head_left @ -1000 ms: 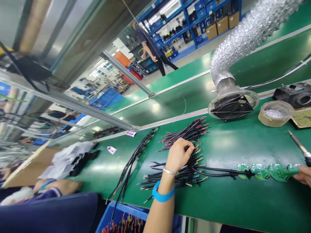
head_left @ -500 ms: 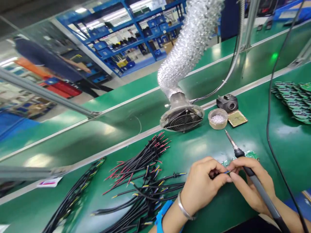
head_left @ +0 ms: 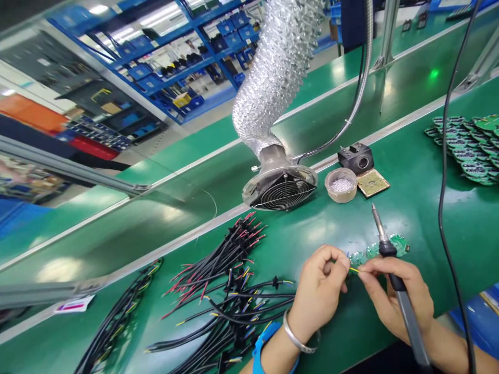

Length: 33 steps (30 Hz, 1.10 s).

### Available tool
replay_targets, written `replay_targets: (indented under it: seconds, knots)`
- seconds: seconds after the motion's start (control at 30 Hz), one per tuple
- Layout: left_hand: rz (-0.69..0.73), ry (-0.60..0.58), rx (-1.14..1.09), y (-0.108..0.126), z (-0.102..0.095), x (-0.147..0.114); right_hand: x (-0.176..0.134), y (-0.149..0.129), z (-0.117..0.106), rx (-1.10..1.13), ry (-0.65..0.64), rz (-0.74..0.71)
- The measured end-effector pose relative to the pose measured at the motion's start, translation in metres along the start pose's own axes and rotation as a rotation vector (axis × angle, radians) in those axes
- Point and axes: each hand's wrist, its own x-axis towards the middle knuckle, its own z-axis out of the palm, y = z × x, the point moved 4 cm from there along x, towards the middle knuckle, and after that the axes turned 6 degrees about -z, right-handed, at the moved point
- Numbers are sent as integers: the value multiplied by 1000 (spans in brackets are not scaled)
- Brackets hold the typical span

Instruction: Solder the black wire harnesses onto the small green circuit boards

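My left hand, fingers closed, pinches a thin cable end whose body is hidden behind the fingers. A yellow-green wire runs from it to my right hand, where thumb and forefinger are pressed on its end. The same right hand also carries a soldering iron, its metal tip pointing up and away. A bluish wire tip sticks up by the left fingers. Just beyond both hands lie small green circuit boards on the green table.
Left of my hands lie black cables with coloured ends and red-tipped cables. A fume extractor hangs ahead, near a solder tub, iron stand and sponge. Stacked boards stand right; a black cord hangs across.
My hands have moved slightly apart, exposing the yellow-green wire between them. The iron's tip has swung right and stands more upright. The head view has shifted a little.
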Motion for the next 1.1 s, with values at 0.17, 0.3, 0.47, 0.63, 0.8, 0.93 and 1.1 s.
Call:
replay_targets:
  seconds: [0.17,0.3,0.47,0.63,0.8,0.93,1.1]
  knots:
    - [-45,-63,175,-1,-1,7,-6,-8,-4,-16,-113,-95]
    - [88,-18,636,6,3,14,-6,8,-30,-29,-150,-82]
    - [171,63,916,6,10,19,12,18,-47,-32,-243,-65]
    - [179,49,927,4,10,20,30,9,-46,-43,-340,-79]
    - [147,19,869,4,9,23,27,11,-42,47,-370,-49]
    - [134,14,876,4,9,24,24,14,-40,96,-377,-46]
    - [119,4,873,5,10,24,24,15,-41,93,-377,-36]
